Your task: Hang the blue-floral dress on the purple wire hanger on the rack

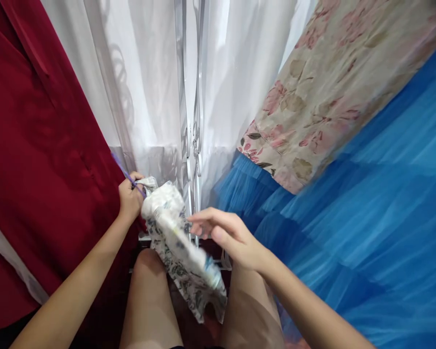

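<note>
Gripping: the left hand (pixel 130 198) is closed in a fist on the upper end of a white fabric cloth printed with dark flowers (pixel 181 247). One corner of the cloth pokes out above the knuckles. A thin purple strand (pixel 125 175) runs up from the same fist. Whether it is a cord, a strap or a pen I cannot tell, as the frame is blurred there.

Right hand (pixel 232 237): open, palm down, fingers spread and slightly curled, holding nothing. Its fingertips are just beside the middle of the cloth, possibly brushing it.

Cloth position: it hangs from the left fist down and to the right, bunched into a loose roll. Its lower end lies between the person's bare knees (pixel 148 295).

Progress, as judged: the cloth is taken up at one end by one hand only. The second hand is not yet on it. The cloth is neither opened out nor laid flat, so most of the handling looks undone.

Surroundings: a dark red velvet curtain (pixel 39 145) hangs directly behind the left hand. A white sheer curtain (pixel 145 87) covers a grey metal window grille (pixel 196 126) straight ahead. A beige fabric with pink flowers (pixel 334 82) slants across the upper right. A bright blue gauzy fabric (pixel 378 203) fills the right side, close to the right forearm.
</note>
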`<state>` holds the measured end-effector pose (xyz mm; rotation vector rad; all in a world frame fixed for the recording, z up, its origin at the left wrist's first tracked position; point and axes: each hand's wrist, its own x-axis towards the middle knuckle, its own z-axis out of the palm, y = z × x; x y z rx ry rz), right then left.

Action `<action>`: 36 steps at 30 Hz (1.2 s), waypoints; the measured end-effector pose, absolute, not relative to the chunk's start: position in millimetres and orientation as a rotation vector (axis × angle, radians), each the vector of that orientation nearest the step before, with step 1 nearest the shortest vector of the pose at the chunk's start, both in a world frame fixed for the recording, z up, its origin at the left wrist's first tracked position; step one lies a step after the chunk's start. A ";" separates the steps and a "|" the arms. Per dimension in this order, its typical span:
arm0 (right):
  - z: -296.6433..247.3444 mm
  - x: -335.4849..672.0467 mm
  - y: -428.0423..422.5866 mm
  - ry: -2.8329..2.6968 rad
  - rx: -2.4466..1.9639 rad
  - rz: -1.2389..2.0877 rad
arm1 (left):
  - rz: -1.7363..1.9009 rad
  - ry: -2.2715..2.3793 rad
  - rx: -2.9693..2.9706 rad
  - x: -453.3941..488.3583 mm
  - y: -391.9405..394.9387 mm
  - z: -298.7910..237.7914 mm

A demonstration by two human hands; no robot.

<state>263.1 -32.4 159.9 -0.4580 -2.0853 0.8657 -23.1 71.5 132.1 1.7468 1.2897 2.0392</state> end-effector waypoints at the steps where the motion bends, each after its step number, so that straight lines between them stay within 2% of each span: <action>1: 150.0 267.2 -36.3 -2.117 -0.491 0.859 | 2.097 1.208 1.641 -18.0 67.4 131.5; 5: 117.7 279.5 -37.8 -2.188 -0.744 0.557 | 2.087 0.641 1.377 16.4 38.8 146.6; 8: 109.1 276.5 -38.1 -2.312 -0.785 0.322 | 1.683 0.340 1.226 48.3 8.2 163.8; 11: 107.1 263.9 -47.7 -2.364 -0.810 0.176 | 1.362 0.346 1.115 72.9 -21.4 170.4; 16: 77.5 249.3 -80.4 -2.270 -0.935 0.264 | 1.189 0.302 1.089 82.6 -60.6 150.8; 23: -39.6 244.5 -123.9 -2.008 -1.045 0.562 | 1.324 0.472 1.137 82.1 -105.8 109.3; 27: -83.0 240.4 -135.0 -1.871 -1.224 0.461 | 1.330 0.481 0.989 92.1 -117.5 102.7; 30: -63.1 251.1 -135.1 -1.918 -1.204 0.364 | 1.260 0.436 0.873 97.0 -117.0 110.5; 34: 5.6 284.0 -129.6 -2.038 -1.107 0.439 | 1.143 0.359 0.798 101.0 -105.1 124.2; 36: 34.3 303.6 -125.3 -2.076 -1.069 0.370 | 1.090 0.370 0.811 102.7 -95.2 123.6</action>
